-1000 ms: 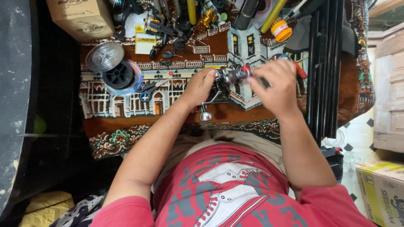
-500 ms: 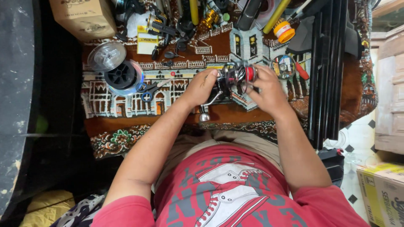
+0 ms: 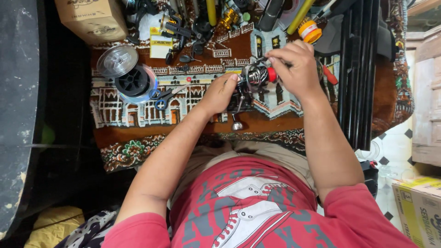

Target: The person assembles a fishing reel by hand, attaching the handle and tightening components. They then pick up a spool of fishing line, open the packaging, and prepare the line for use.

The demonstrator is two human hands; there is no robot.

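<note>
A black spinning fishing reel [image 3: 254, 77] with a red spool end is held above a patterned rug [image 3: 138, 115]. My left hand [image 3: 219, 94] grips the reel's body from below, with the metal handle knob [image 3: 237, 125] hanging down beneath it. My right hand [image 3: 294, 66] is closed over the reel's red spool end, fingertips pinching at its top. Both forearms reach forward over my red printed shirt.
Clear and black line spools [image 3: 126, 73] and blue-handled scissors [image 3: 161, 97] lie left of the hands. A cardboard box [image 3: 92, 18] sits at the top left. Tools and reel parts crowd the rug's far edge [image 3: 202, 18]. Black rods [image 3: 360, 69] stand right; another box [image 3: 420, 211] lower right.
The view has shifted slightly. My right hand has moved from the reel's right side up over the red spool end, while my left hand has kept its grip on the reel body.
</note>
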